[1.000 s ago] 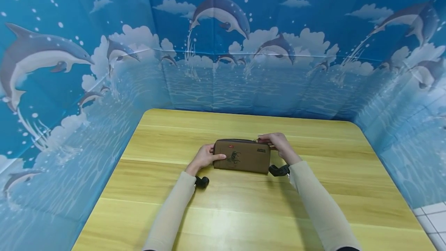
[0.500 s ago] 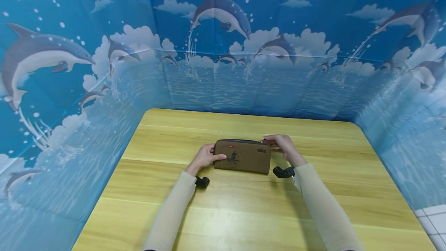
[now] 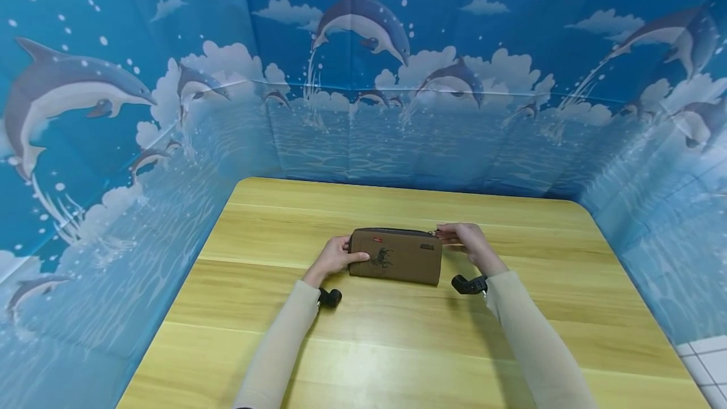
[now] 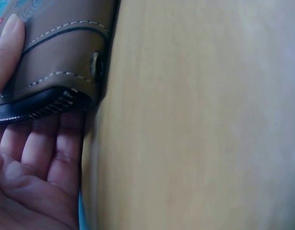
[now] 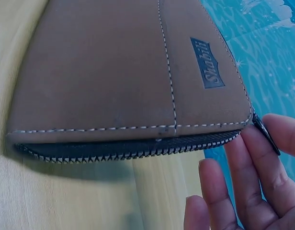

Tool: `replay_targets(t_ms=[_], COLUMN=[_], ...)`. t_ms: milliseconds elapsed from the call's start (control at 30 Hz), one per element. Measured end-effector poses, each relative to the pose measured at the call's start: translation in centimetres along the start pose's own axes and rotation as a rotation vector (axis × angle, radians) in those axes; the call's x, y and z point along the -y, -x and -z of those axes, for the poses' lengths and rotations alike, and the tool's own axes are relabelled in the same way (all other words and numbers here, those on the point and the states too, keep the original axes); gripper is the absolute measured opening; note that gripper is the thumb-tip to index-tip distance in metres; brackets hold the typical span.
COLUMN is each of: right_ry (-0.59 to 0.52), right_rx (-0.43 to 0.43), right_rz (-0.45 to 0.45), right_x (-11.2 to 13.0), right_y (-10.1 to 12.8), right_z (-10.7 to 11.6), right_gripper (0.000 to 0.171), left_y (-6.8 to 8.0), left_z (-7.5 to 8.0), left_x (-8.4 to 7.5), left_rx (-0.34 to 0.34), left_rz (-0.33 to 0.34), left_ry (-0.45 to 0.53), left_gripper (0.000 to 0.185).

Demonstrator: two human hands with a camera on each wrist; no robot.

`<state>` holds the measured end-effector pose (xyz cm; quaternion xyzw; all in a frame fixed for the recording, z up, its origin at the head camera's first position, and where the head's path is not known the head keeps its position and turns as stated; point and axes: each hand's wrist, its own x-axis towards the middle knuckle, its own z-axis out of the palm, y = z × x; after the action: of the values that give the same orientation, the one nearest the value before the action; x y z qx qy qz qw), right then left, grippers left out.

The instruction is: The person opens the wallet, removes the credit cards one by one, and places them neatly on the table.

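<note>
Both sleeved forearms are stretched forward; the left hand (image 3: 334, 255) is curled in a grip, the right hand (image 3: 467, 242) pinching.

wooden table (image 3: 397, 346), brown wallet (image 3: 396, 256) on it

Matt brown leather-look wallet (image 3: 396, 256) with pale stitching, dark toothed zip, smooth varnished wooden table (image 3: 397, 346)

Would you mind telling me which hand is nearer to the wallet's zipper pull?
Right. The right hand is at the zipper pull on the wallet; the left hand grips the opposite end.
</note>
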<state>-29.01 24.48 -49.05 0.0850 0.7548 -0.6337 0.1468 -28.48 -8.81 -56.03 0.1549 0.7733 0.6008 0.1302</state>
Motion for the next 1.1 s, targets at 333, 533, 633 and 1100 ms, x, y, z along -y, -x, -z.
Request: replay_targets(t_ms=[333,533,633,1100], right_ry=[-0.023,-0.070,-0.092,-0.138], right_rx=[0.007,0.031,0.046,0.058], right_rz=[-0.024,-0.067,-0.087,-0.121], right_x=[-0.5,-1.4,-1.7,-3.0], right_y=[0.5,0.5,0.6,1.8], right_z=[0.6,0.9,0.9,1.0], right_gripper=[0.033,0.031,0.029,0.021], left_y=[0.1,0.1,0.0,0.1], left_z=[0.0,0.0,0.0,-0.1], left_x=[-0.1,0.0,0.1,0.1], left_rx=[0.004,0.004,0.006,-0.003], left_rz=[-0.006,-0.011,-0.006,0.003], left_ry=[0.009,0.012,0.019,0.007], left_gripper=[0.026,0.024,0.023,0.025])
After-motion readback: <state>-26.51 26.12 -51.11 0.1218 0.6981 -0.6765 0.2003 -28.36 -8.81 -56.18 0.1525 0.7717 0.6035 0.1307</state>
